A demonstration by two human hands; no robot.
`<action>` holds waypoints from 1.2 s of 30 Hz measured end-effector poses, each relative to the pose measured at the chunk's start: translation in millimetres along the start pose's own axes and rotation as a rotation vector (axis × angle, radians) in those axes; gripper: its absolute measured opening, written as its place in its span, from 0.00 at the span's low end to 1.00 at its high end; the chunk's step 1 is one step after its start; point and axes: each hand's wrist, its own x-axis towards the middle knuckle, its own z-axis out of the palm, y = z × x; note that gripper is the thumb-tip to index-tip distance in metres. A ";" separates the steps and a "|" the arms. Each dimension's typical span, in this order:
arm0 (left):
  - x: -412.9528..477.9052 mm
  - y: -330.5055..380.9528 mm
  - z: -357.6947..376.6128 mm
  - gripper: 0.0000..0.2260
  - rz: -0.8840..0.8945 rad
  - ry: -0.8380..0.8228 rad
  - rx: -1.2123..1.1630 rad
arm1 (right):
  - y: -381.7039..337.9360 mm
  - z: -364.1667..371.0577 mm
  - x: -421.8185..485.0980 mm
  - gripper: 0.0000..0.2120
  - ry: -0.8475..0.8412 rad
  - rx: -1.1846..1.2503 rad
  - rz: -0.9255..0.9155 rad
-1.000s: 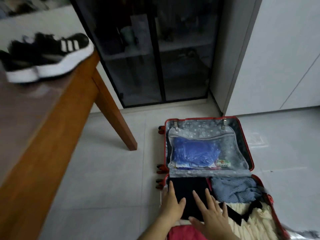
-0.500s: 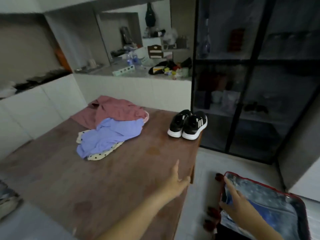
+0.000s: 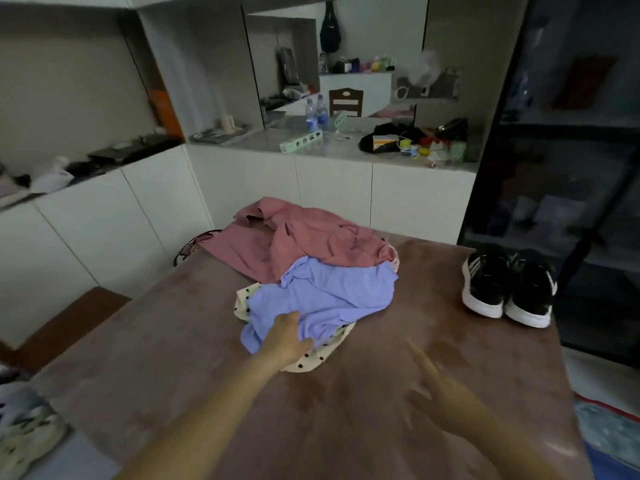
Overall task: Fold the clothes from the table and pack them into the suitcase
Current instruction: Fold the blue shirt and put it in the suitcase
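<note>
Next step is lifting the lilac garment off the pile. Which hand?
Left. The left hand touches the near edge of the lilac garment; the right hand hovers over the table, apart from the clothes.

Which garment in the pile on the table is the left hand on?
The lilac garment, at the pile's near side: the left hand grips its near edge. The pink one lies behind it, the polka-dot one underneath.
</note>
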 end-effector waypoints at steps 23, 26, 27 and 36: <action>73.1 -37.4 -89.6 0.06 0.392 0.047 -0.324 | -138.6 43.9 169.5 0.12 0.222 -0.231 0.015; 60.1 -32.1 -99.3 0.16 0.470 0.026 -0.279 | -126.4 21.9 153.4 0.13 0.385 -0.207 -0.016; 54.8 -30.8 -100.3 0.15 0.486 0.016 -0.247 | -121.7 13.7 146.2 0.15 0.388 -0.200 -0.014; -9.4 25.5 -105.4 0.22 0.592 0.105 0.345 | -107.6 -42.2 74.7 0.16 0.535 -0.243 -0.220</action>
